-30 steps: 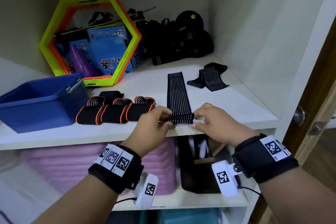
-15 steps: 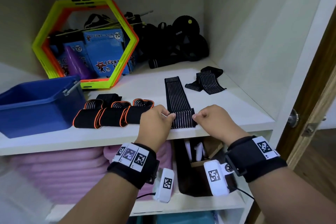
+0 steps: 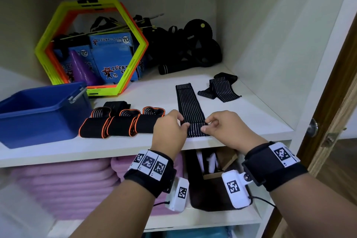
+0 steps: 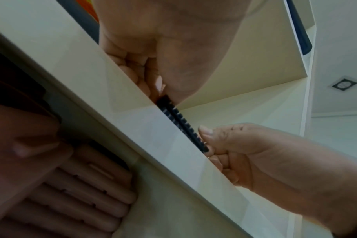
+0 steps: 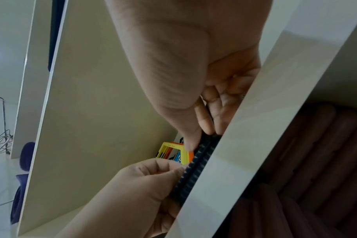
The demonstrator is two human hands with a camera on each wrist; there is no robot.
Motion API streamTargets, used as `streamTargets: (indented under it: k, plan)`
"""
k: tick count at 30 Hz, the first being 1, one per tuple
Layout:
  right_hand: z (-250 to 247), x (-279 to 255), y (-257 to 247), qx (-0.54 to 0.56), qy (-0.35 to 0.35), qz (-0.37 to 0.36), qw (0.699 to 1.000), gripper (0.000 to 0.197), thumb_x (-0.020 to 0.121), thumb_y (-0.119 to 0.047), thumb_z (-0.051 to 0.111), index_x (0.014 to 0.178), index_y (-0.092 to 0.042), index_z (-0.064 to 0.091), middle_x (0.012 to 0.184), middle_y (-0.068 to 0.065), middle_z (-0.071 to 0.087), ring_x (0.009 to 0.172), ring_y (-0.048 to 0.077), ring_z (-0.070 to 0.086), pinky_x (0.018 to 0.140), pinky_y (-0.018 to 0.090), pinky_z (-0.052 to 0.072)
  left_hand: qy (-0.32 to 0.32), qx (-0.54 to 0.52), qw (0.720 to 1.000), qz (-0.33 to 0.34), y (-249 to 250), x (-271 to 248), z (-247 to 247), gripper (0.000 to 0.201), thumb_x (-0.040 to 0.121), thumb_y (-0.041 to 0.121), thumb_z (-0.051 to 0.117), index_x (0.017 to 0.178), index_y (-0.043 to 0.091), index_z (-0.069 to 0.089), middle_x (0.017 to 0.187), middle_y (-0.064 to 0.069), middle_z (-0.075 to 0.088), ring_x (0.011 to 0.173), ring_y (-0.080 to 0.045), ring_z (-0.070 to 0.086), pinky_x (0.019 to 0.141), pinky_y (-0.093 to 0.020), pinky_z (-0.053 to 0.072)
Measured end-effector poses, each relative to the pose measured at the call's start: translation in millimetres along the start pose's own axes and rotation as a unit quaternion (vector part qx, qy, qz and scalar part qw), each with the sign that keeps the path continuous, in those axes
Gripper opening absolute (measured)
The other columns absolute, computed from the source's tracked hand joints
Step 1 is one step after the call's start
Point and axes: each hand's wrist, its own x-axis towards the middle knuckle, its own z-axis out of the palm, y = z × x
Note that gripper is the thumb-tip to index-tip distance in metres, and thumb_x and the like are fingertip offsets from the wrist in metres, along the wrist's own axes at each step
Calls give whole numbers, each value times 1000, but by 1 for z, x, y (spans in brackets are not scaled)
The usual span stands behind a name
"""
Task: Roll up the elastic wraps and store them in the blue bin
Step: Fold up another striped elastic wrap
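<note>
The blue bin [image 3: 38,110] is sitting at the shelf's left, its visible interior showing no contents. Right of it, the left hand [image 3: 168,131] and right hand [image 3: 228,129] are pinching the striped elastic wrap's [image 3: 190,110] folded near end at the shelf [image 3: 260,120] edge.

Head view bright; wrist views dim (edges warped).

The blue bin [image 3: 38,114] is cut off at the left edge. Both hands' fingers [image 3: 178,120] hide the striped wrap's [image 3: 190,106] near corners. Black gear [image 3: 189,48] at far right is too dark to identify.
</note>
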Motion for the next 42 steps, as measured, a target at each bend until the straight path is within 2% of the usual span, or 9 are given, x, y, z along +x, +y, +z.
streamTargets:
  k: [5,12,16,21,26,29,31,35,42]
  plan:
    - [-4,-6,4,-17,-46,-16,999,51,68,-22,91,112,-21,67,94,-6,68,67,0,57,67,16,44,-19,40,998,54,-1,-6,-1,24,92,31,65,74,16,66,61,3,58,69,-22,60,64,-32,46]
    - [0,-9,5,-45,-37,-31,998,54,74,-13,80,124,-20,61,102,-7,64,74,-4,53,64,9,36,9,19,996,90,5,-18,-10,13,88,19,69,82,9,76,94,-13,68,89,-27,64,84,-31,46]
    - [2,-9,2,-24,-27,-29,999,52,73,-10,80,121,-19,61,98,-6,64,73,-2,54,65,11,39,6,0,998,68,4,-21,-11,11,86,21,72,86,10,75,99,-10,68,87,-23,65,83,-23,41]
    - [4,-13,6,-45,-20,-31,998,48,77,-13,79,121,-20,63,97,-7,65,75,2,55,72,18,43,-73,23,994,75,2,-26,-15,39,77,33,82,110,13,74,102,-4,67,94,-19,63,82,-21,41]
    - [3,-16,6,-117,-28,-62,991,39,83,-24,77,120,-18,67,97,-7,57,87,9,54,83,25,45,-113,14,988,101,-3,-29,-18,41,75,17,82,114,18,72,106,-2,68,85,-13,62,87,-23,48]
    - [1,-17,8,-114,-19,-74,991,27,88,-33,71,110,-16,71,95,-3,54,84,13,53,78,26,40,-77,-47,995,53,-5,-29,-16,31,84,16,76,114,19,70,93,4,69,75,-4,60,81,-14,49]
    - [-1,-16,8,-97,-15,-53,994,26,92,-36,67,91,-10,70,90,4,57,81,20,55,74,32,43,-50,-83,995,16,-6,-28,-14,25,87,19,74,111,19,68,84,7,69,75,-6,63,83,-23,51]
    - [-4,-12,6,-42,-7,-12,999,50,96,-36,61,55,-13,45,57,2,43,54,17,41,55,31,32,-13,-125,991,-45,-5,-25,-7,21,88,26,74,104,19,64,71,5,69,78,-11,64,77,-24,48]
    - [2,0,5,-64,27,21,997,60,95,-43,60,51,-10,38,50,5,36,53,23,39,54,34,31,-15,-105,993,-49,3,-18,-2,6,89,23,71,93,21,67,64,1,66,67,-6,59,63,-15,37]
